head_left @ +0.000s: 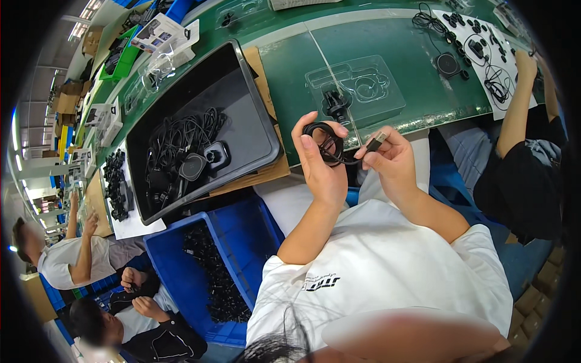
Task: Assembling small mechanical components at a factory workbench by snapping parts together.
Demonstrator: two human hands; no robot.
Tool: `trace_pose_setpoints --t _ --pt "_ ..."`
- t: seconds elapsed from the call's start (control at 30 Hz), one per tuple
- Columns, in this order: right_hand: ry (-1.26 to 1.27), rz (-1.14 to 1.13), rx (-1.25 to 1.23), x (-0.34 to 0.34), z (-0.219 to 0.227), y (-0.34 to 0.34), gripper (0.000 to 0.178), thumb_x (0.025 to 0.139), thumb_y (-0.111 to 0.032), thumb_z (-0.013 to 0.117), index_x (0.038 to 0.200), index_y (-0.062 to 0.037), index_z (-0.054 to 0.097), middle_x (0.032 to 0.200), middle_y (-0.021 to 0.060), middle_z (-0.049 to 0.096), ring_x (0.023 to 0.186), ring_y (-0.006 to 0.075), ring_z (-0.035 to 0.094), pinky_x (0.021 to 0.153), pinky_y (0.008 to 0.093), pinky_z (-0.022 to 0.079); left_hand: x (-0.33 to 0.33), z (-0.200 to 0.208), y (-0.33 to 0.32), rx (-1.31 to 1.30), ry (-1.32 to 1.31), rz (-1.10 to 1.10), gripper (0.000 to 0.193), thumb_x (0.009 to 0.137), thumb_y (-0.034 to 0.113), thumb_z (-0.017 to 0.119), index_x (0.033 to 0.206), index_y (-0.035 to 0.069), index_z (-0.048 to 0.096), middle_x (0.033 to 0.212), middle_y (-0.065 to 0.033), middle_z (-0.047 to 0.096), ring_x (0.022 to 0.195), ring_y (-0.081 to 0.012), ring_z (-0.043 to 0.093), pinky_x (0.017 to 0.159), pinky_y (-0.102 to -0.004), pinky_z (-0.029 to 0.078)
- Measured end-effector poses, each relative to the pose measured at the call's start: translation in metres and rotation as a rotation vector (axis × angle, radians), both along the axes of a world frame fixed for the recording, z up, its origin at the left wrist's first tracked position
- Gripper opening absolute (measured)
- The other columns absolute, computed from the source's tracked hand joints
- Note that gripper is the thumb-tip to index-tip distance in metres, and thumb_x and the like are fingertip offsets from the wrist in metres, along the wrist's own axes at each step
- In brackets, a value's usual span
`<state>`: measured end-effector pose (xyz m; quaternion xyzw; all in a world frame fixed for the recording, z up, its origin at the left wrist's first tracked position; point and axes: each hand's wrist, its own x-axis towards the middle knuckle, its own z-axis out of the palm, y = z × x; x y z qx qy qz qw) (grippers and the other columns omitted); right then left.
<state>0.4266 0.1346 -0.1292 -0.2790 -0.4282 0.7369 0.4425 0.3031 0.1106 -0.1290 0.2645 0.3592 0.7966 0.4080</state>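
Observation:
A coiled black USB cable is held between my two hands, just off the table's near edge. My left hand is closed on the coil, its fingers and thumb at either side of the loops. The cable's USB plug, with a bare metal end, is pinched in my right hand beside the coil. Beyond my hands, a clear plastic blister tray lies on the green table. A black clamp-like mount sits at the tray's near left part.
At left, a large black bin holds tangled cables and square chargers, on cardboard. Below it stand blue crates, one with small black parts. Small black parts and cables lie on white paper by a co-worker's arm. Two people work at left.

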Motion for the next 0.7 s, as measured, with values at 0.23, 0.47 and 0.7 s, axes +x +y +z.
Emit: trace_pose_setpoints --t 0.23,0.47,0.7 --pt "-0.007 0.075 -0.050 0.002 0.003 -0.003 0.017 0.087 -0.006 0.072 0.103 0.0007 0.067 0.085 0.0106 0.069 0.071 0.0135 0.063 0.068 0.0202 0.050 -0.004 0.003 -0.001 0.088 -0.053 -0.064 0.041 0.108 0.042 0.030 0.131 0.009 0.040 0.092 -0.0107 0.057 0.088 -0.0207 0.055 0.082 -0.0338 0.047" --pt "-0.206 0.166 -0.004 0.005 0.008 0.008 0.011 0.089 -0.002 0.068 0.098 0.0031 0.070 0.083 0.0079 0.070 0.068 0.0105 0.062 0.064 0.0189 0.049 -0.006 -0.004 0.003 0.158 0.145 -0.157 0.041 0.108 0.042 0.032 0.131 0.009 0.040 0.090 -0.0118 0.058 0.088 -0.0230 0.057 0.081 -0.0348 0.048" --pt "-0.335 0.203 0.074 0.004 0.020 0.014 0.008 0.088 -0.003 0.068 0.093 0.0018 0.071 0.077 0.0050 0.069 0.068 0.0090 0.060 0.064 0.0182 0.049 -0.004 0.001 -0.001 0.005 0.162 -0.227 0.043 0.107 0.045 0.032 0.131 0.010 0.041 0.091 -0.0135 0.060 0.090 -0.0261 0.061 0.086 -0.0383 0.050"
